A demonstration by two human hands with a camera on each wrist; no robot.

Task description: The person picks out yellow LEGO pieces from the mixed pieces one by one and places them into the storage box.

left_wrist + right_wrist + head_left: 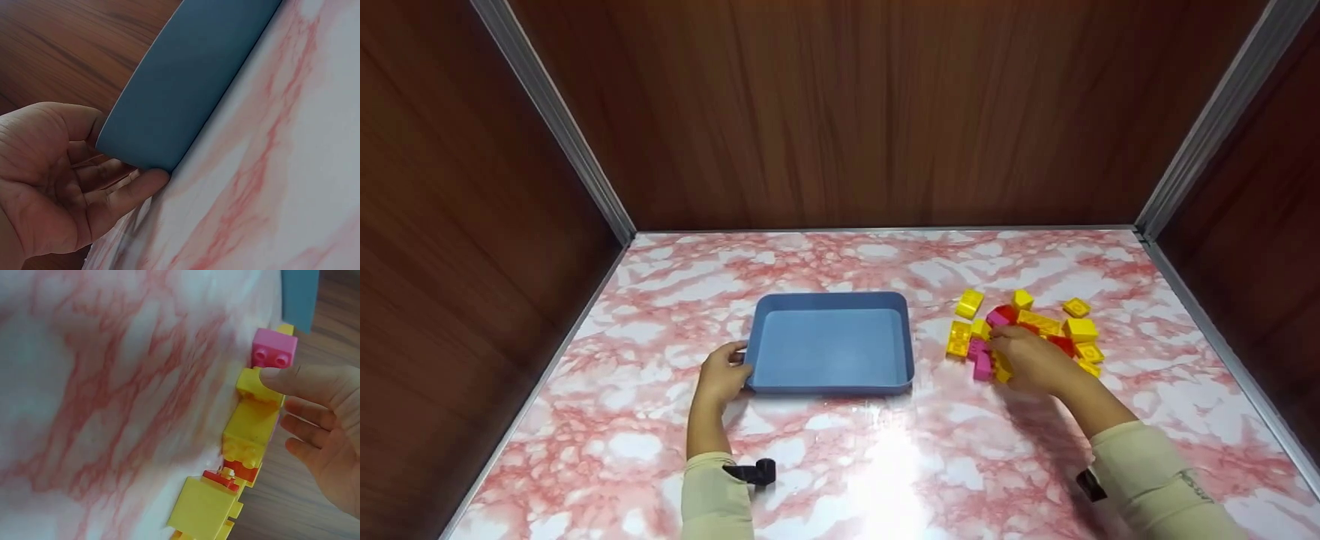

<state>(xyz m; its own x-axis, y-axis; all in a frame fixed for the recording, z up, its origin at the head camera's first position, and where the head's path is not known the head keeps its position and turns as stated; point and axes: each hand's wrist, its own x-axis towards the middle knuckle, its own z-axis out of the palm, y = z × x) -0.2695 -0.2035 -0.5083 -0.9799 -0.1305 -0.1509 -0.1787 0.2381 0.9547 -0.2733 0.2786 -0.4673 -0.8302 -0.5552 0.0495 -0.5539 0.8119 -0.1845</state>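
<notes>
A blue rectangular tray [831, 349] stands on the table, and my left hand [723, 373] grips its left side. In the left wrist view, that hand [62, 174] is curled at the end of the tray wall [169, 84], one fingertip low at the corner. Right of the tray, my right hand [1031, 361] reaches down into a loose group of yellow, red and pink blocks. In the right wrist view, the thumb of my right hand [332, 422] touches a yellow block [247, 387] beside a pink block [274, 346]. Whether the hidden fingertips pinch a block is unclear.
Other yellow blocks [1081, 330] lie around the group's far and right sides. The marbled table [825, 262] is bounded by brown wood panels [885, 112] at the back and sides.
</notes>
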